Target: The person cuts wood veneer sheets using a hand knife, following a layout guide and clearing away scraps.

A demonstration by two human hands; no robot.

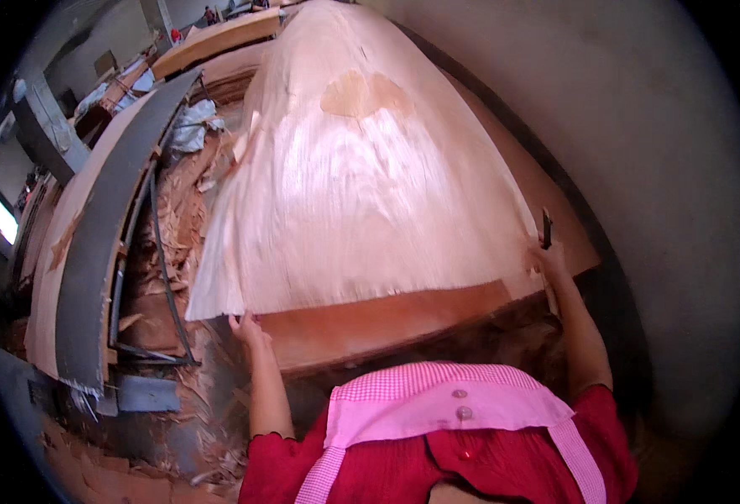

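Note:
A long, pale wood veneer sheet [361, 210], with a lighter tan patch near its far end, lies over a reddish-brown sheet [378, 328] that shows along the near edge. My left hand [248, 328] pinches the pale sheet's near-left corner. My right hand [548, 260] is at the sheet's right edge, closed on a dark, narrow tool [546, 227] that stands up from the fingers; whether it also grips the veneer is unclear.
A grey board on a metal frame [105, 235] runs along the left beside heaped veneer scraps [181, 218] and a white bundle [189, 130]. A plain wall [655, 168] bounds the right. Stacked boards [219, 42] and a pillar [55, 122] stand further back.

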